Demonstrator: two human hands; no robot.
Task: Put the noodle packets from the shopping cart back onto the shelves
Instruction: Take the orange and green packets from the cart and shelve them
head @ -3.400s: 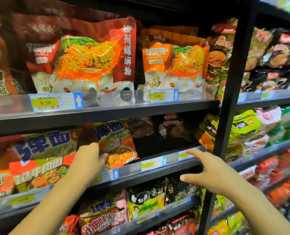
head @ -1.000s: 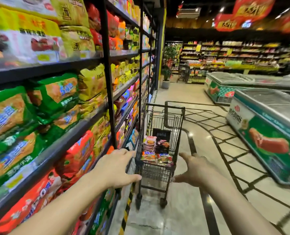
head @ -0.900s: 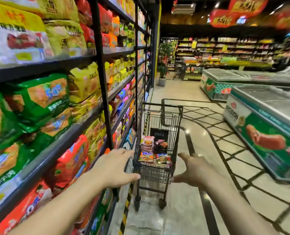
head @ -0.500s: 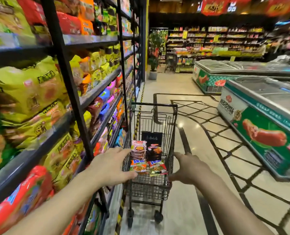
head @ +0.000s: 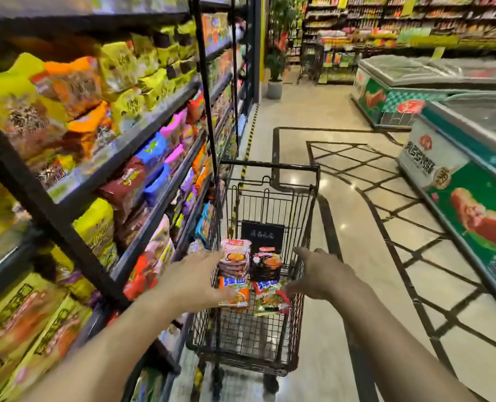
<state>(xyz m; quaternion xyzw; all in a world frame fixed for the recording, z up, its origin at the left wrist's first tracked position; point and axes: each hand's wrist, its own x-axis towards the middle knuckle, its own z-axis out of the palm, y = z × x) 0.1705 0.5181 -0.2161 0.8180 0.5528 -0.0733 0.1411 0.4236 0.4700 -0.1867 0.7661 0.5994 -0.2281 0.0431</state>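
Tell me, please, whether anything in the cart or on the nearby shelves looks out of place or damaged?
Nothing stands out. The noodle packets lie in small stacks in the shopping cart, none visibly torn or spilled. The shelves look fully stocked, though blur hides detail. Both hands reach toward the cart, holding nothing.

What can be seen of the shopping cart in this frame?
The shopping cart is a small black wire-mesh cart with a tubular top rail, standing upright in the aisle right beside the shelving, on wheels only partly visible. A dark sign hangs inside its far wall. Noodle packets lie in its basket: a pink stack, a dark pack and two orange-blue packs. The left hand and right hand reach over its near end, fingers relaxed; contact cannot be told.
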